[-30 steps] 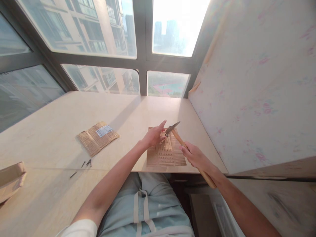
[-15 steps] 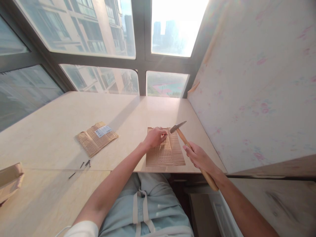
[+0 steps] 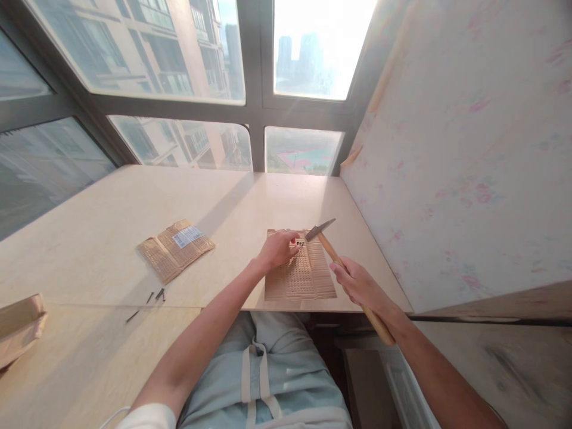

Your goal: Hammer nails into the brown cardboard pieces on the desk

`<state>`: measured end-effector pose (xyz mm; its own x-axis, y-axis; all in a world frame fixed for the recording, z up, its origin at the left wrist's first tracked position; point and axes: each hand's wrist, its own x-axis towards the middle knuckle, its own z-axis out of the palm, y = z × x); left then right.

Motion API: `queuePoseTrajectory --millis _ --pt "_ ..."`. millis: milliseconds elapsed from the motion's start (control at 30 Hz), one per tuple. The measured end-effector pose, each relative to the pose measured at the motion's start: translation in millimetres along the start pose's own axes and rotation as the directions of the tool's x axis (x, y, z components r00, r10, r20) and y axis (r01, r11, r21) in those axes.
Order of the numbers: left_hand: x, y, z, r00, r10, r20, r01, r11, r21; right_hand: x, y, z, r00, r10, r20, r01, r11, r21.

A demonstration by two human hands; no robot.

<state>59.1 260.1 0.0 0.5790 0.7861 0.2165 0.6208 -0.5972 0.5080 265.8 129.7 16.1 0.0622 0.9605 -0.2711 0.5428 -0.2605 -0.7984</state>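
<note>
My right hand (image 3: 360, 283) is wrapped round the wooden handle of a hammer (image 3: 328, 243). Its dark metal head hangs just right of my left fingertips, over a sheet of corrugated cardboard (image 3: 322, 280) full of small holes. On the far part of that sheet rests my left hand (image 3: 277, 247), thumb and forefinger curled in a pinch on a nail. Several short dark nails (image 3: 300, 243) stand close together in the cardboard at these fingertips. The fingers partly hide the one I pinch.
Left on the board-topped surface lies a folded cardboard piece (image 3: 172, 253) with a white label. Several loose nails (image 3: 159, 294) lie nearer me. An open cardboard box (image 3: 20, 328) sits at the left edge. A papered wall (image 3: 465, 179) bounds the right; windows rise behind.
My left fingers have shifted slightly left, uncovering more of the dark nails. The hammer head has dropped slightly to the left, staying near the fingertips.
</note>
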Motion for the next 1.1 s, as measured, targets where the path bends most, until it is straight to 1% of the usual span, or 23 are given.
queuePoseTrajectory --millis 100,200,267,333,400,467,567,700,833,1100 --pt "-3 0 -4.2 1.000 0.000 -0.028 0.001 1.000 0.020 -1 -8 0 1.000 -0.025 0.006 0.025 0.997 -0.076" --pt "-7 0 -7.1 0.997 -0.042 -0.068 0.043 0.999 0.023 -1 -20 -1 0.995 -0.095 0.014 0.096 0.979 -0.179" --pt "-8 1 -7.2 0.995 -0.086 -0.056 0.085 0.996 -0.015 1 -26 0 0.992 -0.121 0.020 0.123 0.965 -0.232" --pt "-7 2 -5.3 0.992 -0.126 -0.023 0.124 0.990 -0.063 3 -30 1 0.992 -0.124 0.019 0.124 0.957 -0.262" --pt "-5 4 -1.7 0.987 -0.158 -0.008 0.156 0.983 -0.100 6 -30 3 0.993 -0.120 0.018 0.120 0.956 -0.266" --pt "-4 5 2.7 0.984 -0.175 -0.024 0.171 0.978 -0.116 9 -27 4 0.993 -0.112 0.025 0.114 0.961 -0.252" --pt "-2 5 8.1 0.985 -0.160 -0.060 0.154 0.983 -0.100 10 -25 3 0.994 -0.100 0.041 0.106 0.967 -0.231" --pt "-3 3 11.0 0.990 -0.127 -0.062 0.121 0.988 -0.091 9 -29 3 0.995 -0.090 0.047 0.099 0.968 -0.231" --pt "-3 2 13.1 0.988 -0.134 -0.075 0.127 0.987 -0.095 10 -35 3 0.996 -0.073 0.053 0.084 0.966 -0.245" --pt "-4 0 17.8 0.984 -0.147 -0.102 0.135 0.985 -0.110 7 -39 2 0.995 -0.101 0.023 0.104 0.961 -0.258"
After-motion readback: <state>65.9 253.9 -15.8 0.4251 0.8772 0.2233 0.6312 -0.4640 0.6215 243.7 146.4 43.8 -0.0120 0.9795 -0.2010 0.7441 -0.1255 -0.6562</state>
